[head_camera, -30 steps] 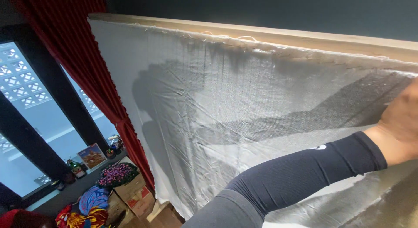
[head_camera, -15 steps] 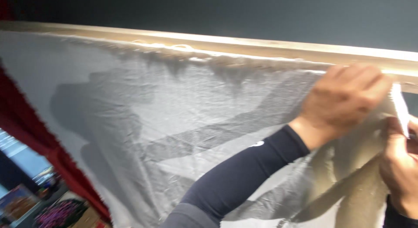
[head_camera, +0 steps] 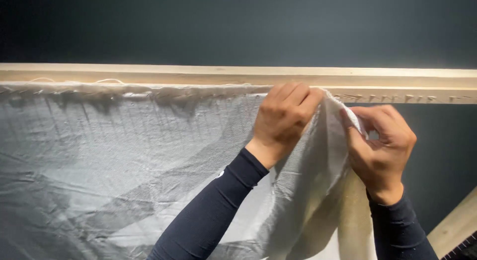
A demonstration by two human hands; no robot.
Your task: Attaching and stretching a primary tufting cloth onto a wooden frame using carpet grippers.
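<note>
Along wooden beam [head_camera: 149,74], both hands pinching white cloth [head_camera: 124,155] edge, fingertips partly hidden, cloth bottom cut off

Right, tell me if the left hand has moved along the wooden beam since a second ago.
Cannot tell: the camera swung, though the left hand now grips white cloth at the pale wooden beam.

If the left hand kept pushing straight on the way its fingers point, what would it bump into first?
The left hand points up, its fingers curled over the top edge of the white cloth. Right above them runs the wooden beam, so it would most likely meet that first; it may already be touching it, though depth is unclear.
</note>
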